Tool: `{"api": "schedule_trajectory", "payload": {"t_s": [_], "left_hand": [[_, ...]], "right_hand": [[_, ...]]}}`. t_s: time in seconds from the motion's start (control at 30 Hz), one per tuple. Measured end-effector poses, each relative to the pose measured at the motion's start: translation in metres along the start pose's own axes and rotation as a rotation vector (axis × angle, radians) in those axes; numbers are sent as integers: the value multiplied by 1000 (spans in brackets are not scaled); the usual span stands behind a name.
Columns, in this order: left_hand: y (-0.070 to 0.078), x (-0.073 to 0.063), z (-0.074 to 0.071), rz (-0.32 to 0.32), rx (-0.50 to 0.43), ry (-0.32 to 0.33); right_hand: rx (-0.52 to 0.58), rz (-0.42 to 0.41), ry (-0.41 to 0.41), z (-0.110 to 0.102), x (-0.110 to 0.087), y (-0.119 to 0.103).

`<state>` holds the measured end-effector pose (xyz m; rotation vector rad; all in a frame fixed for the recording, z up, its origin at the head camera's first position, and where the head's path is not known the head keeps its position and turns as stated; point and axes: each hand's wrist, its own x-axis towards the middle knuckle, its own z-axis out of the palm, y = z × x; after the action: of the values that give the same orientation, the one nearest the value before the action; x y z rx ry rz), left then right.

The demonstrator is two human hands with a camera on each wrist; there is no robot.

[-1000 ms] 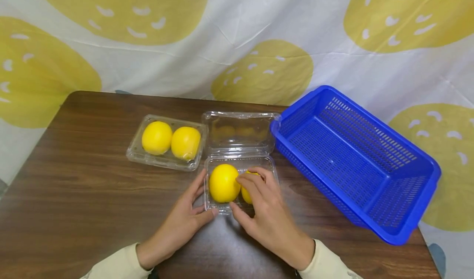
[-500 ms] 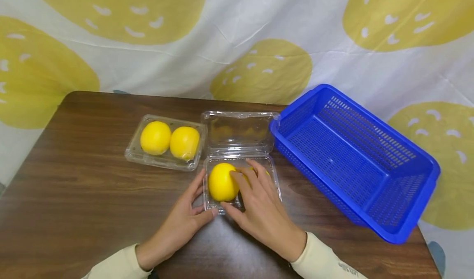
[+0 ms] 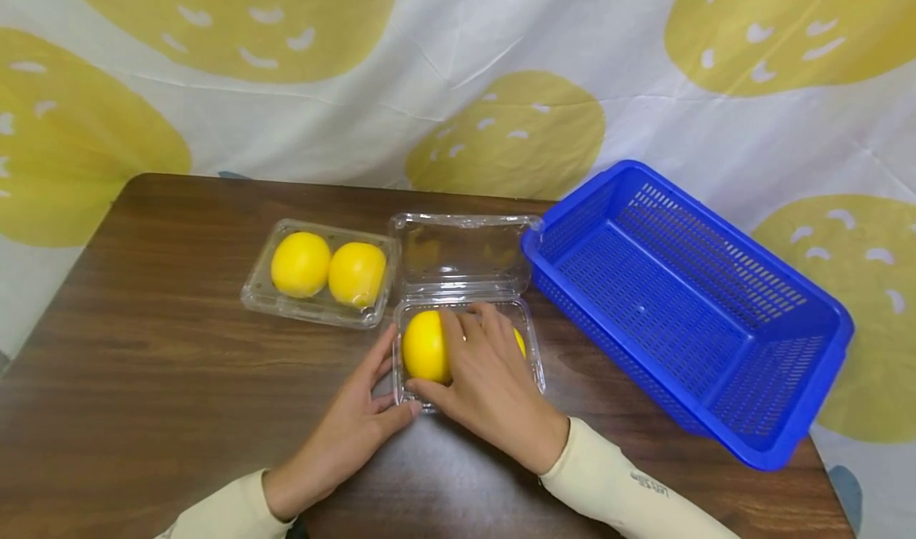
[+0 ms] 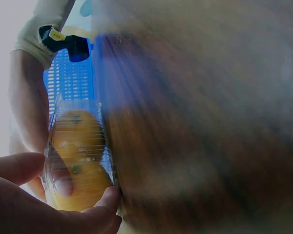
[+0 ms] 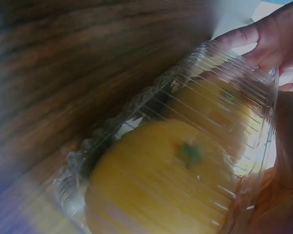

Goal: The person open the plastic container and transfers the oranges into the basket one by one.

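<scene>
Left fruit (image 3: 422,347), yellow, is sitting in the open box (image 3: 458,288) on the bench (image 3: 179,364), right fruit (image 3: 522,343) beside it. Right hand (image 3: 494,388): fingers are clasping the left fruit. Left hand (image 3: 361,408): fingers are resting apart, touching the box's left side and near edge. Second box (image 3: 300,313), left, and basket (image 3: 644,300), right, are flanking.

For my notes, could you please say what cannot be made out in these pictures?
Head view: most of the right fruit in the open box, behind the right hand.
Head view: lettering on the right sleeve, too small to read.
Left wrist: part of the left hand, cut off by the edges.
Right wrist: part of the nearer fruit, cut by the bottom edge.
</scene>
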<state>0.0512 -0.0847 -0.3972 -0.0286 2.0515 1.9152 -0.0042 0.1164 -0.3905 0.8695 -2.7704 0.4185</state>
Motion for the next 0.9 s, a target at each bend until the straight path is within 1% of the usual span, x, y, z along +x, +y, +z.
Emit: {"api": "schedule_trajectory", "payload": {"t_s": [0.23,0.33,0.43,0.53,0.67,0.77,0.9], "left_hand": [[0,0,1,5,9,7],[-1,0,1,5,11,7],[-1,1,1,1,13,9],[0,1,1,-2,22,14],[0,1,0,17,32,15],[1,0,0,35,20,13],[0,-1,1,44,0,15]], "right_hand": [[-1,13,-11,-2,5,1],[19,11,0,-6,6,2],[44,4,32,-12,7,4],[70,2,63,-19,6,6],[99,-2,93,-33,2,10],[110,-14,127,-45,-2,16],[108,-26,181,-62,-8,25]]}}
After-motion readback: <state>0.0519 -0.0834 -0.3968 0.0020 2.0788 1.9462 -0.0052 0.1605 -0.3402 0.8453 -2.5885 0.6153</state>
